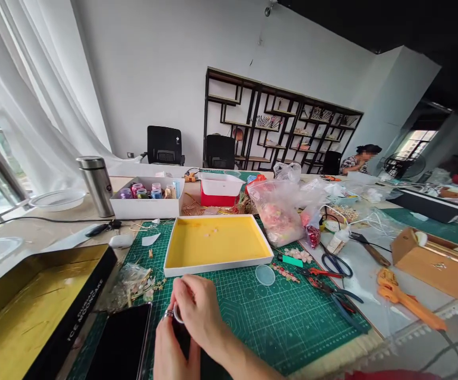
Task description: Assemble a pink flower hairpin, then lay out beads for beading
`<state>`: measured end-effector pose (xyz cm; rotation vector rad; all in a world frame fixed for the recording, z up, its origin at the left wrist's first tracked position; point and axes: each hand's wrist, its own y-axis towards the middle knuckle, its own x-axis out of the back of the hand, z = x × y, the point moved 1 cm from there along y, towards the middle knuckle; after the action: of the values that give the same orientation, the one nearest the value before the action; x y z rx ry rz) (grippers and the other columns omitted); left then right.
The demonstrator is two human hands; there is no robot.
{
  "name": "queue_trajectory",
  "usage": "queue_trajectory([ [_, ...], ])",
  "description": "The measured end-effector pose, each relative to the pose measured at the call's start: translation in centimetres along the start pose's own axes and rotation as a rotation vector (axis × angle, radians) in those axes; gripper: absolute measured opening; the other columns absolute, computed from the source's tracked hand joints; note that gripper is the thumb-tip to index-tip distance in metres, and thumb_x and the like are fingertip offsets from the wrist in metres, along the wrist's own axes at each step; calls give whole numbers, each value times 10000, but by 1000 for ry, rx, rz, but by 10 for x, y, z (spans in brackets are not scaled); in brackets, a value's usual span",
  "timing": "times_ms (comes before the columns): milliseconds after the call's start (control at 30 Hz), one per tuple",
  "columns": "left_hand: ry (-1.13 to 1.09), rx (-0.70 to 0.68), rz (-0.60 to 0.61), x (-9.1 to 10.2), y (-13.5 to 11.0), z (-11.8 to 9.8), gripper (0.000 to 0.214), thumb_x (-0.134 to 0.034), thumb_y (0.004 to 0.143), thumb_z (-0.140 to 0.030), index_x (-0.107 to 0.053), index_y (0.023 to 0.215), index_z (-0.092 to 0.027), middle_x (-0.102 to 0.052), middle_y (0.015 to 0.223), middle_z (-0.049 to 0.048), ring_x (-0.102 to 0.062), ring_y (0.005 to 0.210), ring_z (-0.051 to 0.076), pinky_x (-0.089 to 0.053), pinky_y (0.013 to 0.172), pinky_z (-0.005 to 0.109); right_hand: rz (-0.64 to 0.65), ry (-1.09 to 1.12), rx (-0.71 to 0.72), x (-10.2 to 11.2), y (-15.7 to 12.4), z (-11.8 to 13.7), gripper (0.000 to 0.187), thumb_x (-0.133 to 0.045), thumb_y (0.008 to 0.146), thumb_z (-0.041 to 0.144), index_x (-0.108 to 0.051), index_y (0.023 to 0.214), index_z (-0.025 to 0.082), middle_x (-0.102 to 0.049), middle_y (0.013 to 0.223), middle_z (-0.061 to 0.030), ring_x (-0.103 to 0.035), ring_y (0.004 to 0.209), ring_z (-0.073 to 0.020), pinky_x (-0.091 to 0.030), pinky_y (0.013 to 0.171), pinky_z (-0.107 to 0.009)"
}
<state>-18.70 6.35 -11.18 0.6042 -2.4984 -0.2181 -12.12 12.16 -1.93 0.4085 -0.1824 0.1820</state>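
My left hand [170,345] and my right hand [203,309] meet at the near edge of the green cutting mat [260,322]. Both have curled fingers pressed together. Between them shows a small white-rimmed round thing [177,313], mostly covered by the fingers; its kind is not clear. A silver ring [168,314] sits on a finger of my left hand. Just beyond lies a shallow white box lid with a yellow inside [213,248], holding a few tiny pale bits. A black phone [120,343] lies left of my hands.
Pliers [343,306], scissors [337,264], an orange glue gun [407,303] and a cardboard box [430,264] lie right. A black box [74,311] and a steel flask [96,187] stand left. Behind are a box of thread spools [147,206] and bagged flowers [278,214]. A person [357,161] sits far right.
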Motion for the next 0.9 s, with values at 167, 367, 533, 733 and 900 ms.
queue_trajectory([
  [167, -10, -20, -95, -4, -1, 2, 463, -479, 798, -352, -443, 1193, -116, -589, 1139, 198, -604, 1077, 363, -513, 858, 485, 20, -177, 130, -3, -6, 2, 324, -429, 931, 241, -486, 616, 196, -543, 670, 15, -538, 704, -130, -401, 661, -237],
  [367, 18, 27, 12, 5, 0, -12, 436, -473, 879, -424, -448, 1186, -115, -590, 1147, 199, -600, 1107, 347, -518, 864, 487, 62, -495, 136, 45, 6, -9, 272, -322, 1007, 167, -567, 887, 165, -635, 906, -25, -596, 838, -107, -464, 735, -210],
  [533, -17, 52, -82, 1, -3, -28, 422, -426, 914, -403, -445, 1226, -120, -573, 1174, 174, -586, 1109, 317, -502, 889, 468, 318, -994, 107, 89, 16, -39, 104, -553, 927, 135, -597, 834, 135, -620, 770, 17, -599, 654, -113, -507, 622, -260],
  [733, -14, 27, -68, 0, -5, -25, 372, -418, 936, -335, -407, 1247, -133, -550, 1196, 169, -560, 1147, 299, -478, 938, 475, 638, -1445, 237, 75, 11, -51, 51, -611, 907, 156, -626, 935, 115, -646, 888, -18, -636, 761, -138, -551, 667, -291],
  [900, -23, 30, -57, 0, -6, -24, 347, -403, 946, -304, -392, 1254, -145, -537, 1237, 182, -548, 1175, 309, -477, 940, 500, 833, -1604, 339, 66, 17, -46, 74, -605, 914, 173, -630, 951, 113, -648, 900, -27, -638, 820, -154, -550, 688, -299],
])
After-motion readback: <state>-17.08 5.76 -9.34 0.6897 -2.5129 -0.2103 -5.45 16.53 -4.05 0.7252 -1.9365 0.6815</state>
